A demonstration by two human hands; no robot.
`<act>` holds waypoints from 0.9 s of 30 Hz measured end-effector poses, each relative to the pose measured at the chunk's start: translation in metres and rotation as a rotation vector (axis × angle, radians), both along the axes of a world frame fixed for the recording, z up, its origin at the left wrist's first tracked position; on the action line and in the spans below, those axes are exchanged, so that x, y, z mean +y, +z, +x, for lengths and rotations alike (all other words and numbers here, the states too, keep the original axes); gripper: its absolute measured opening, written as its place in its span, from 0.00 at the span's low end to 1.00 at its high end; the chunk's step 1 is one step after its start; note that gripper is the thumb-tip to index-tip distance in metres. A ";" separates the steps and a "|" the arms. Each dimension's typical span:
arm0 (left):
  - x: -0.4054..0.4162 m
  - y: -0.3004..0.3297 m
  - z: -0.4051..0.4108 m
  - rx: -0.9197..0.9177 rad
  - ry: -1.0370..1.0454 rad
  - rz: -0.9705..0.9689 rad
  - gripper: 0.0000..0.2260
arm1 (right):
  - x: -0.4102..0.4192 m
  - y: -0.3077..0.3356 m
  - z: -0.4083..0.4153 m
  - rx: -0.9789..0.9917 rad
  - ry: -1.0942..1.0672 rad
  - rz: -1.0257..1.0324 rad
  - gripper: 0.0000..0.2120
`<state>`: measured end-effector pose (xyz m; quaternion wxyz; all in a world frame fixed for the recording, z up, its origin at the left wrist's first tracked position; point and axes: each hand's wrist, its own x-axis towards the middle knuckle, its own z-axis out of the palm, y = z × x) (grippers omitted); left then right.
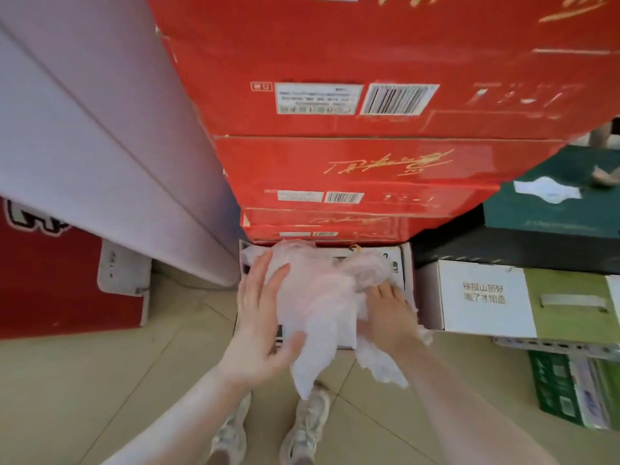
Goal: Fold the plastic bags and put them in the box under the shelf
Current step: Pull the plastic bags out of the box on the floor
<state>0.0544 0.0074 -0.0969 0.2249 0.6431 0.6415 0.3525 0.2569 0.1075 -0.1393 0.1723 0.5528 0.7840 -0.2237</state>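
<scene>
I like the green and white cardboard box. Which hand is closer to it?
Right. The right hand presses the crumpled clear plastic bags just beside the green and white cardboard box; the left hand is on the bags' far side.

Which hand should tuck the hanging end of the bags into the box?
Probably left: it lies open against the bags, thumb by the hanging end. The right already presses them into the box.

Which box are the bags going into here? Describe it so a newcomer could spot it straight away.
Start at the tall stack of red cardboard cartons in the middle. At its foot on the tiled floor sits a low, open white box, where both hands press crumpled translucent plastic bags. Unlike the closed white-and-green carton to its right, it is open on top.
</scene>
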 end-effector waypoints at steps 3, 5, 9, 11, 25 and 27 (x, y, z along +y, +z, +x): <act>0.016 -0.022 0.007 0.415 -0.143 -0.178 0.41 | 0.008 -0.006 0.002 0.004 0.000 -0.016 0.27; 0.030 -0.042 0.009 0.581 -0.166 -0.295 0.43 | 0.010 -0.008 0.003 0.154 -0.116 -0.068 0.20; 0.048 -0.062 0.012 0.562 -0.174 -0.532 0.43 | 0.019 0.011 -0.009 0.713 -0.790 -0.034 0.13; 0.050 -0.063 0.014 0.536 -0.127 -0.475 0.41 | 0.023 0.017 -0.020 0.753 -0.796 0.169 0.16; 0.055 -0.066 0.012 0.667 -0.061 -0.383 0.45 | -0.019 -0.002 0.011 0.051 0.230 0.433 0.61; 0.056 -0.068 0.008 0.684 -0.055 -0.357 0.44 | 0.006 -0.013 0.001 0.048 0.228 0.474 0.61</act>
